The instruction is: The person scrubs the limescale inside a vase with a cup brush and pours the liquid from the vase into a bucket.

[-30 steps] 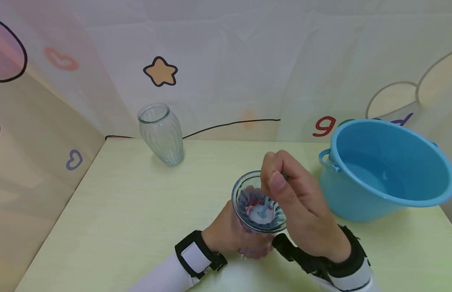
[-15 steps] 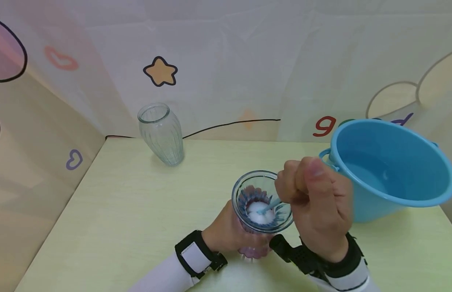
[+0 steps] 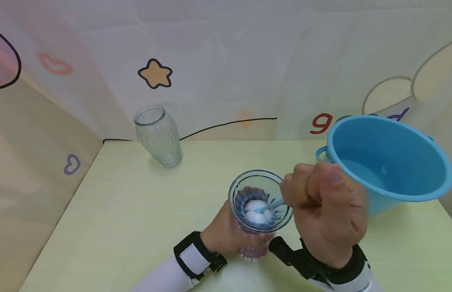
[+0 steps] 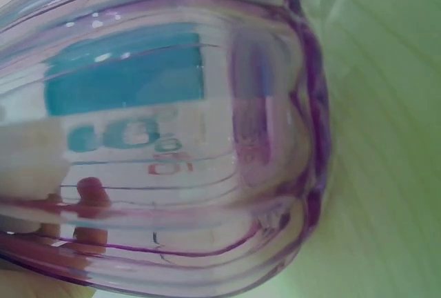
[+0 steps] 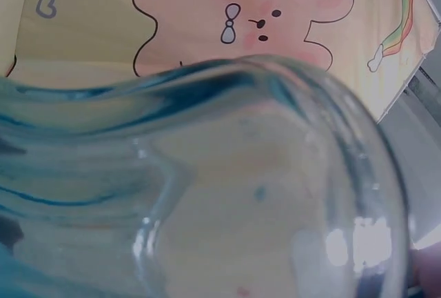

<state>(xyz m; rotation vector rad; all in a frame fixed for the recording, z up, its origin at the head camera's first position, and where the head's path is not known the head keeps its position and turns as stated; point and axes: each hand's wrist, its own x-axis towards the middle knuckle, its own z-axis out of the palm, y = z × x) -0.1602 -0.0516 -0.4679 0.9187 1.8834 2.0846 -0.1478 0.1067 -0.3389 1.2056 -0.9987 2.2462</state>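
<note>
My left hand (image 3: 226,231) grips the lower body of a ribbed glass vase (image 3: 255,182), tinted blue inside and pink-purple near its base. The vase's mouth faces up toward the head camera. My right hand (image 3: 328,207), curled into a fist at the right side of the rim, holds a light blue stick (image 3: 273,203) that slants down into the vase. At the stick's lower end is a white, rounded, lobed head (image 3: 255,213) deep inside. In the left wrist view, the ribbed purple vase (image 4: 172,194) fills most of the picture; the right wrist view has its clear rim (image 5: 275,91) close up.
Behind to the left, a second, clear ribbed vase (image 3: 160,140) stands by the wall. A light blue bucket (image 3: 390,162) is at the right, just beyond my right hand. A printed cloth (image 3: 226,61) backs the pale table (image 3: 120,211).
My right hand has moved to the right and turned, and the stick now leans further over toward the right rim. The vase and left hand stay nearly put; the head view shifts slightly.
</note>
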